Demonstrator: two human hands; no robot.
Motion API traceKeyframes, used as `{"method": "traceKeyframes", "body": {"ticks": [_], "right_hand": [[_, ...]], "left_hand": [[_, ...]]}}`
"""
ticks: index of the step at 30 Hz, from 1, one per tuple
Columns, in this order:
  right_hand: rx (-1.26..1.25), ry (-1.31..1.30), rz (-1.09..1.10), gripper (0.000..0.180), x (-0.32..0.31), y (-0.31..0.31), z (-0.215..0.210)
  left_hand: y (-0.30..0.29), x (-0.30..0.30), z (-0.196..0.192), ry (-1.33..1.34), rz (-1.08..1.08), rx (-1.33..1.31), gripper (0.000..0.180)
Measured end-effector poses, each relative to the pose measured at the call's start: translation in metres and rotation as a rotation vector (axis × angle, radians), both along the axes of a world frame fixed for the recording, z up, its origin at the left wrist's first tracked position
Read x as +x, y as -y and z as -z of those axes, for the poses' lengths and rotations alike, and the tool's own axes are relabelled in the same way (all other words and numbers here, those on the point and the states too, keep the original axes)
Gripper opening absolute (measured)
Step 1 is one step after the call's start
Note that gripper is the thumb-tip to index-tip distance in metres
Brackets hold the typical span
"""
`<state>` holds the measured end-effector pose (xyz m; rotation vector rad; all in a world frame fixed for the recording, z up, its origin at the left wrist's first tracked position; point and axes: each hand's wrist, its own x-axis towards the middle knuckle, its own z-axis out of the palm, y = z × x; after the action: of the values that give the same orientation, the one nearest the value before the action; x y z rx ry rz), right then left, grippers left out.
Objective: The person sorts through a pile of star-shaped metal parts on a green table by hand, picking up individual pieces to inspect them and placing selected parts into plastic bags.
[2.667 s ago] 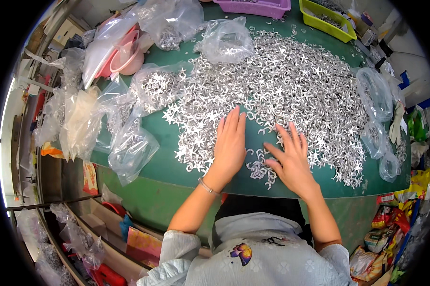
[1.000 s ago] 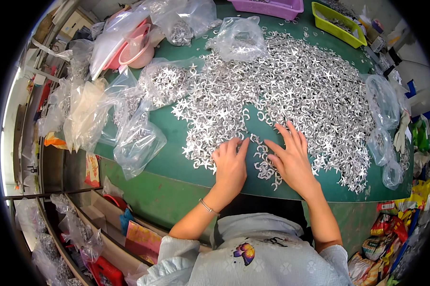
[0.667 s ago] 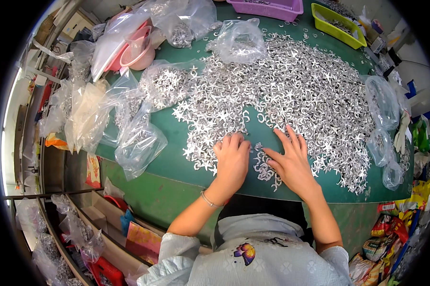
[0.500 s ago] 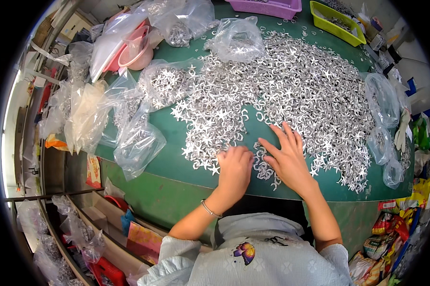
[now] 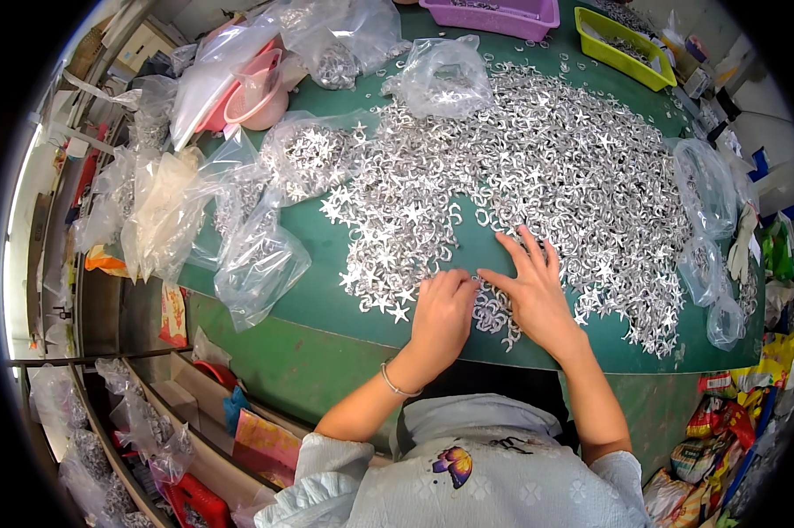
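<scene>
My left hand (image 5: 442,315), with a bracelet at its wrist, is closed, its fingertips pinched together over the small near pile. Whatever those fingertips hold is hidden. My right hand (image 5: 537,297) lies with fingers spread at the edge of the large pile, and its thumb reaches close to the left fingertips. Between the two hands sits a small heap of silver curved pieces (image 5: 493,315). Left of them spreads a pile of silver star-shaped pieces (image 5: 386,246). A large mixed pile of silver stars and curved pieces (image 5: 595,180) covers the table's right side.
The green table (image 5: 326,304) carries clear plastic bags (image 5: 260,273) at left and more bags (image 5: 706,189) at right. Pink baskets (image 5: 258,104), a purple tray (image 5: 493,19) and a yellow-green tray (image 5: 624,55) stand at the far side. An open drawer (image 5: 186,396) lies lower left.
My left hand has moved slightly right, toward the right thumb and the small heap. The right hand stays nearly in place, its thumb now nearer the left fingertips.
</scene>
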<state>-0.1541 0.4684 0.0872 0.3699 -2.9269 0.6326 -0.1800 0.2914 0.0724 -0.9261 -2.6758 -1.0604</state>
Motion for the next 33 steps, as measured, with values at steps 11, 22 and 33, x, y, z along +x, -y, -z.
{"method": "traceKeyframes", "body": {"ticks": [11,22,33], "right_hand": [[-0.111,0.028,-0.044,0.047,0.000,0.000,0.002],[-0.137,0.008,0.008,0.046,-0.003,-0.004,0.006],[-0.097,0.038,0.022,0.048,0.016,-0.010,-0.006]], "left_hand": [[0.013,0.011,0.003,-0.004,0.125,0.041,0.026],[0.014,0.018,0.003,0.040,0.090,0.091,0.033],[0.005,0.013,0.001,0.023,0.055,0.058,0.043]]}}
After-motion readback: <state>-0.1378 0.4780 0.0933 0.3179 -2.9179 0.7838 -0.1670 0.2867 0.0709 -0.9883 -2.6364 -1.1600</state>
